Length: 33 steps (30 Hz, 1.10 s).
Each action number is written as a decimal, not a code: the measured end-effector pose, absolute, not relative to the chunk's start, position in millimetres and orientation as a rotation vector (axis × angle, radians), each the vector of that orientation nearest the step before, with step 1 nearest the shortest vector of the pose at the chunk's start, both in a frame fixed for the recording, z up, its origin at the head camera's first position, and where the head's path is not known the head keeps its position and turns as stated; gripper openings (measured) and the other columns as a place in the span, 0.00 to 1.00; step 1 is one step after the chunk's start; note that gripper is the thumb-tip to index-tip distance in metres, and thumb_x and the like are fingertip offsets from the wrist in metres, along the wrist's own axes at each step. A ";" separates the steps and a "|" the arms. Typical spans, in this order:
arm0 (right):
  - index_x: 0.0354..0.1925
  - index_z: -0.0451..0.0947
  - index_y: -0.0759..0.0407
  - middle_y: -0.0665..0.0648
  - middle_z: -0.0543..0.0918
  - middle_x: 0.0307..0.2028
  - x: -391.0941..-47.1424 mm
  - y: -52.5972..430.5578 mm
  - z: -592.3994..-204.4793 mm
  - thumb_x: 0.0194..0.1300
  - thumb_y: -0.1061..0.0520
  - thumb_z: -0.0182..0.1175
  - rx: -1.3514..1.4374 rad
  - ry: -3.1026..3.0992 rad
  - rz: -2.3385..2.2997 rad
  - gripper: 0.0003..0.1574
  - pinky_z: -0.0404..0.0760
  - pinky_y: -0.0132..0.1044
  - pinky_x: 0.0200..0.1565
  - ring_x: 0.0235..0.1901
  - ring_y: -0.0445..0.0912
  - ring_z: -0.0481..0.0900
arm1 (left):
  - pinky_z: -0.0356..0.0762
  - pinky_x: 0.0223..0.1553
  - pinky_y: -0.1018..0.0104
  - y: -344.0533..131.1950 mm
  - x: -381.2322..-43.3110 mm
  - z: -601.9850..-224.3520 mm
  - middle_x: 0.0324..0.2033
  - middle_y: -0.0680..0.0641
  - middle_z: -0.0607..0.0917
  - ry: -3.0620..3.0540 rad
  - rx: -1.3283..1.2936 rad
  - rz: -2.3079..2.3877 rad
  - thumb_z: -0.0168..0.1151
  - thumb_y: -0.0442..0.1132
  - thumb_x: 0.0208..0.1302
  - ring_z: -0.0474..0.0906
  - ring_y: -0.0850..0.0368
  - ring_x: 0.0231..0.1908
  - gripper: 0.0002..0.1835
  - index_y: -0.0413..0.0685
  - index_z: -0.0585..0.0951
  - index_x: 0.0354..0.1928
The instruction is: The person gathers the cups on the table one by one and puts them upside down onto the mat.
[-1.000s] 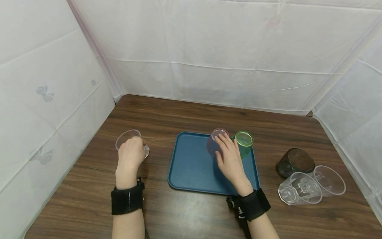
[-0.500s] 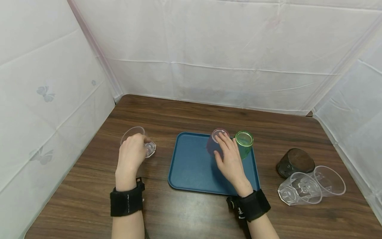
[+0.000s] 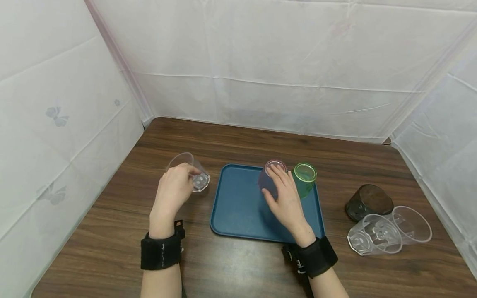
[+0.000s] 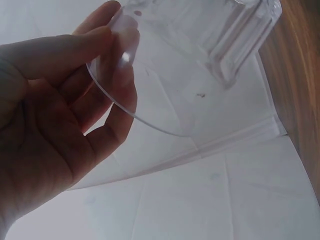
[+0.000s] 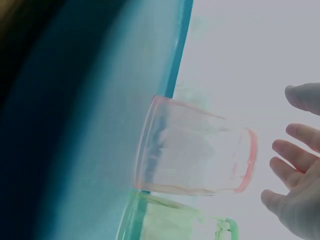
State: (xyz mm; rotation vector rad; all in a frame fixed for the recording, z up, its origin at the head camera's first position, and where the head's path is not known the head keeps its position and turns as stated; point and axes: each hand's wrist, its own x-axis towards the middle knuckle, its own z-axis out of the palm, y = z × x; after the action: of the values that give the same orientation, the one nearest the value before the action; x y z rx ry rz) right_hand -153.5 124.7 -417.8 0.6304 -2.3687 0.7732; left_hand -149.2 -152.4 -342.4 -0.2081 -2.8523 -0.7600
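Observation:
My left hand [image 3: 173,186] pinches a clear plastic cup [image 3: 201,181] by its rim, left of the blue tray [image 3: 238,207]. The cup is tilted, its faceted base towards the tray; the left wrist view has thumb and fingers on either side of the cup's wall [image 4: 170,55]. Over the tray hovers my right hand [image 3: 286,203], fingers spread and holding nothing. Upside down on the tray's far right part stand a pink cup [image 3: 265,185] and a green cup [image 3: 305,176], side by side. In the right wrist view a gap separates the fingertips from the pink cup [image 5: 190,150].
On the wooden table [image 3: 238,269], right of the tray, a dark grey cup [image 3: 367,203] stands near two clear cups [image 3: 360,240] that overlap in view. White sheeting [image 3: 261,62] hangs behind and at both sides of the table.
My left hand has carried the clear cup rightwards and slightly away from me, closer to the tray, and more of its base shows. The right hand has barely moved.

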 end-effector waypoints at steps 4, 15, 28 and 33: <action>0.60 0.66 0.64 0.63 0.68 0.61 -151.5 122.5 -415.1 0.54 0.58 0.64 0.642 -2.360 0.803 0.36 0.52 0.55 0.63 0.63 0.52 0.59 | 0.62 0.17 0.64 -148.8 -148.8 -339.9 0.40 0.40 0.82 -2.829 -0.275 -0.783 0.45 0.21 0.54 0.64 0.57 0.18 0.18 0.40 0.83 0.38; 0.62 0.65 0.63 0.61 0.67 0.61 -145.1 116.4 -408.6 0.55 0.59 0.63 0.668 -2.353 0.856 0.37 0.52 0.54 0.63 0.64 0.50 0.58 | 0.59 0.17 0.67 -141.8 -145.0 -334.5 0.42 0.43 0.82 -2.802 -0.382 -0.924 0.49 0.24 0.58 0.55 0.61 0.14 0.15 0.44 0.83 0.40; 0.64 0.62 0.61 0.60 0.66 0.62 -139.5 108.8 -405.4 0.55 0.55 0.64 0.733 -2.388 0.877 0.40 0.54 0.48 0.64 0.63 0.50 0.60 | 0.67 0.22 0.65 -133.2 -141.8 -330.7 0.39 0.51 0.83 -2.754 -0.545 -1.006 0.56 0.29 0.59 0.65 0.61 0.20 0.12 0.49 0.84 0.40; 0.64 0.62 0.60 0.59 0.67 0.62 -137.3 107.6 -405.0 0.54 0.54 0.65 0.748 -2.426 0.860 0.41 0.54 0.45 0.64 0.63 0.47 0.61 | 0.70 0.24 0.65 -128.4 -140.9 -328.6 0.41 0.51 0.83 -2.752 -0.612 -1.097 0.57 0.29 0.58 0.69 0.62 0.24 0.12 0.51 0.84 0.40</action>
State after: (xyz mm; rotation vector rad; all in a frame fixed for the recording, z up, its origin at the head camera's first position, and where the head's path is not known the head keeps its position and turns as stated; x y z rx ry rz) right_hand -137.3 107.6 -405.0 0.7477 -2.4261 0.8604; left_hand -140.9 -128.4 -328.6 -0.6117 -2.7519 -1.0971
